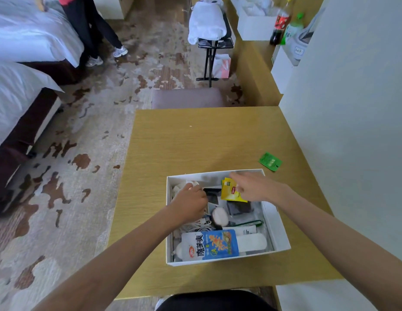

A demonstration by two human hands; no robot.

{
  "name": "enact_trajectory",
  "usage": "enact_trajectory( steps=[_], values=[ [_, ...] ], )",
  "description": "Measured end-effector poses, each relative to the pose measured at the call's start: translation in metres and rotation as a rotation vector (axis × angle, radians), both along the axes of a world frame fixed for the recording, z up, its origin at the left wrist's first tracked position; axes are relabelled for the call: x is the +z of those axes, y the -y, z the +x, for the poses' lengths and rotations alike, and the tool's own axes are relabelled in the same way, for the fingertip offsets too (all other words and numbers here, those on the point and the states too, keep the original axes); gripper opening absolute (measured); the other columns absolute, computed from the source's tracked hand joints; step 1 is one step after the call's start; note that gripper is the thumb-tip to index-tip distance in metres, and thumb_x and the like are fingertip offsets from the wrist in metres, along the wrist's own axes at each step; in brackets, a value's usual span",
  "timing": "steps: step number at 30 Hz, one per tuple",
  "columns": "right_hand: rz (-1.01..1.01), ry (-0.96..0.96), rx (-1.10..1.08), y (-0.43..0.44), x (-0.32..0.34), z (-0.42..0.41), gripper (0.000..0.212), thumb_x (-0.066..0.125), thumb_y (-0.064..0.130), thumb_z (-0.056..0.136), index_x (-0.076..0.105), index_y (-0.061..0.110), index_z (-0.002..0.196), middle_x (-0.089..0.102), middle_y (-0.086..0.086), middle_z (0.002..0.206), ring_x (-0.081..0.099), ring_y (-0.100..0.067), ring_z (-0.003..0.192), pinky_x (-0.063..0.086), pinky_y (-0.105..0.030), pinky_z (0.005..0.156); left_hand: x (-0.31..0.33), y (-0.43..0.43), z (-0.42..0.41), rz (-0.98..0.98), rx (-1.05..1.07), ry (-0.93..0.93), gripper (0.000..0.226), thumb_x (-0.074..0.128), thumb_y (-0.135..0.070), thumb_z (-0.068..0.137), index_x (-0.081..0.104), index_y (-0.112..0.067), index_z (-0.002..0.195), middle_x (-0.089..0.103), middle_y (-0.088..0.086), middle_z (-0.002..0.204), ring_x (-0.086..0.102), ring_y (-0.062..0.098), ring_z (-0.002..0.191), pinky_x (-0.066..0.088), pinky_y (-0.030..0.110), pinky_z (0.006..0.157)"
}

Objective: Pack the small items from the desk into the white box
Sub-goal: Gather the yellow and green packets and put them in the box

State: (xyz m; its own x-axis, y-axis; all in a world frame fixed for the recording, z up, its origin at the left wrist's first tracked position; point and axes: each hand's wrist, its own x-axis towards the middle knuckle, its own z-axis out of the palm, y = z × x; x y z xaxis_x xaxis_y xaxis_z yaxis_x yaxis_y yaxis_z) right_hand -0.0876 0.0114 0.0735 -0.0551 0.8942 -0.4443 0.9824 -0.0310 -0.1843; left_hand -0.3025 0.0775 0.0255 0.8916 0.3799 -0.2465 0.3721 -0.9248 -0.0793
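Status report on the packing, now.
Both hands over the white box: left hand closed on something white, right hand at yellow tea packets. Green sachet still on desk. Nothing blocking.

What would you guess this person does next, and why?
Probably let go of the yellow tea packet that the right hand holds over the white box, then reach for the green sachet. It looks like the only small item left on the desk, lying just beyond the box's far right corner.
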Motion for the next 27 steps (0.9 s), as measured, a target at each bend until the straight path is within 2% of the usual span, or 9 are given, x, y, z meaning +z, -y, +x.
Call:
enact_trajectory(
  steps=[3, 6, 10, 13, 17, 22, 27],
  values=[
    [-0.003, -0.005, 0.000, -0.006, -0.008, -0.009, 0.022, 0.046, 0.010, 0.092, 0.043, 0.010, 0.113, 0.051, -0.008, 0.090, 0.046, -0.019, 0.069, 0.033, -0.035, 0.052, 0.000, -0.003, -0.009, 0.002, -0.016, -0.045, 0.039, 0.036, -0.020, 0.093, 0.054, -0.011, 0.126, 0.055, 0.006, 0.132, 0.041, 0.027, 0.126, 0.028, 0.046, 0.102],
    [0.016, -0.008, 0.007, -0.013, -0.017, -0.020, 0.023, 0.045, 0.012, 0.091, 0.043, 0.009, 0.114, 0.054, -0.010, 0.096, 0.051, -0.024, 0.078, 0.037, -0.037, 0.058, 0.003, -0.006, -0.015, -0.035, -0.013, -0.050, 0.039, 0.036, -0.023, 0.095, 0.053, -0.013, 0.128, 0.053, 0.004, 0.136, 0.039, 0.026, 0.129, 0.028, 0.045, 0.102],
    [0.122, 0.004, 0.081, -0.020, -0.031, -0.032, 0.040, 0.049, 0.017, 0.091, 0.045, 0.009, 0.130, 0.059, -0.012, 0.124, 0.058, -0.028, 0.108, 0.046, -0.037, 0.081, 0.005, -0.008, -0.021, -0.049, -0.015, -0.049, 0.038, 0.035, -0.026, 0.096, 0.054, -0.014, 0.127, 0.050, 0.000, 0.139, 0.038, 0.023, 0.130, 0.027, 0.043, 0.102],
    [0.236, 0.067, 0.169, -0.022, -0.043, -0.039, 0.041, 0.051, 0.021, 0.092, 0.048, 0.011, 0.132, 0.059, -0.008, 0.127, 0.055, -0.026, 0.116, 0.045, -0.038, 0.093, 0.005, -0.007, -0.024, -0.037, -0.018, -0.056, 0.038, 0.035, -0.027, 0.096, 0.054, -0.013, 0.126, 0.050, 0.001, 0.138, 0.037, 0.024, 0.130, 0.027, 0.043, 0.102],
    [0.391, 0.193, 0.304, -0.019, -0.054, -0.043, 0.038, 0.055, 0.021, 0.092, 0.052, 0.012, 0.129, 0.061, -0.006, 0.122, 0.057, -0.026, 0.112, 0.045, -0.038, 0.094, 0.004, -0.006, -0.026, -0.020, -0.025, -0.067, 0.037, 0.036, -0.026, 0.095, 0.054, -0.013, 0.125, 0.050, 0.002, 0.136, 0.038, 0.025, 0.128, 0.027, 0.043, 0.101],
    [0.498, 0.249, 0.356, -0.014, -0.056, -0.046, 0.040, 0.066, 0.008, 0.080, 0.058, 0.012, 0.119, 0.064, -0.005, 0.110, 0.060, -0.026, 0.102, 0.049, -0.038, 0.089, 0.005, -0.006, -0.025, -0.014, -0.037, -0.030, 0.035, 0.035, -0.022, 0.093, 0.058, -0.011, 0.118, 0.055, 0.003, 0.129, 0.044, 0.026, 0.123, 0.027, 0.043, 0.101],
    [0.568, 0.262, 0.334, -0.003, -0.062, -0.041, 0.044, 0.073, 0.011, 0.077, 0.060, 0.011, 0.120, 0.062, -0.007, 0.115, 0.058, -0.026, 0.107, 0.049, -0.037, 0.092, 0.007, -0.011, -0.026, -0.042, -0.050, 0.052, 0.036, 0.032, -0.023, 0.094, 0.059, -0.013, 0.115, 0.057, 0.002, 0.127, 0.049, 0.025, 0.120, 0.030, 0.040, 0.105]
  ],
)
